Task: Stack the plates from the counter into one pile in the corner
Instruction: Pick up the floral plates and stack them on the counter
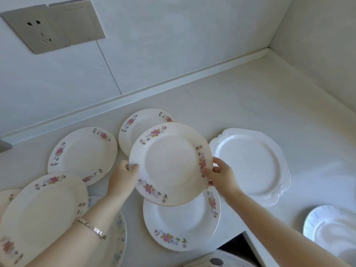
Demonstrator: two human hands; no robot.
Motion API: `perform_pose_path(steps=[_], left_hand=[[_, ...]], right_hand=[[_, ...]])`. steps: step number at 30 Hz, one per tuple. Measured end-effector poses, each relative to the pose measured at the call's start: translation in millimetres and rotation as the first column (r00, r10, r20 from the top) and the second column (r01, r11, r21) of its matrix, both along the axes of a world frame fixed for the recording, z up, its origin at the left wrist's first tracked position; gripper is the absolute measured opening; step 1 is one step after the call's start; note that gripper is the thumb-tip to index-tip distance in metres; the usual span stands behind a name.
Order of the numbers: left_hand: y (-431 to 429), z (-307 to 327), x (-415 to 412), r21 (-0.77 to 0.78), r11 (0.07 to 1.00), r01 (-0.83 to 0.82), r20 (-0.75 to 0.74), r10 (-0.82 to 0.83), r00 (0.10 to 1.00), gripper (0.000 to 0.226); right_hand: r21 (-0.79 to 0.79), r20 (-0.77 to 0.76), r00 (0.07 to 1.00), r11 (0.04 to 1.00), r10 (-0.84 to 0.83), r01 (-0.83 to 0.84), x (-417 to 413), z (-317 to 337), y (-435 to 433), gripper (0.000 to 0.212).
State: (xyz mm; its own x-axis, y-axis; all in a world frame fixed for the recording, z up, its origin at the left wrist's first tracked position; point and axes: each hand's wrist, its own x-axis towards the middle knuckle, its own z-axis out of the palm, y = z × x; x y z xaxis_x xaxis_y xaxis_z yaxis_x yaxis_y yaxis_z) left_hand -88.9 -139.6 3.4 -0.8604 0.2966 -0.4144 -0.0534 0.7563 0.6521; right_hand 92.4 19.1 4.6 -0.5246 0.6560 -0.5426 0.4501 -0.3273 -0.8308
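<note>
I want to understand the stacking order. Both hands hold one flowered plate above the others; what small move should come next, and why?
Probably carry the flowered plate, held at its rim by the left hand and right hand, toward the far right corner. No pile shows there yet, and the other plates lie spread over the counter.

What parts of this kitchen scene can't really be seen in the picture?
All in the head view:
- Floral plate behind: mostly covered by the held plate.
- Plate beneath: its top is hidden by the held plate.
- Blue-patterned plate: cut off by the right edge.
- Plate under the left forearm: largely hidden, pattern blurred.
- Left hand and right hand: fingers under the rim unseen.
</note>
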Motion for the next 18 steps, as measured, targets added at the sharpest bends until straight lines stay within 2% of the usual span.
perform_pose_path(steps=[2,4,7,9,13,17,18], left_hand=[[30,5,15,0.038,0.993,0.114,-0.03,-0.112,0.993,0.023],[62,1,35,0.042,0.972,0.231,0.0,-0.232,0.973,0.016],[109,-16,68,0.048,0.935,0.351,0.099,-0.355,0.93,0.006],[135,-19,91,0.041,0.91,0.413,0.131,-0.414,0.901,0.009],[160,-25,116,0.074,0.885,0.46,0.163,-0.466,0.87,0.03],[161,-32,121,0.052,0.889,0.456,0.147,-0.458,0.877,0.018],[159,-32,121,0.041,0.886,0.462,0.134,-0.463,0.876,0.021]], right_hand=[[0.05,-0.01,0.997,0.996,-0.072,0.072,32,11,26,0.024],[0.053,0.003,0.985,0.984,-0.172,0.172,67,14,49,0.026],[-0.043,0.03,0.928,0.927,-0.371,0.372,113,6,72,0.026],[-0.125,0.045,0.874,0.865,-0.484,0.485,137,-2,79,0.03],[-0.199,0.085,0.788,0.765,-0.609,0.613,165,-15,84,0.042],[-0.189,0.11,0.754,0.732,-0.647,0.655,171,-27,86,0.044],[-0.187,0.108,0.756,0.734,-0.646,0.653,170,-29,87,0.043]])
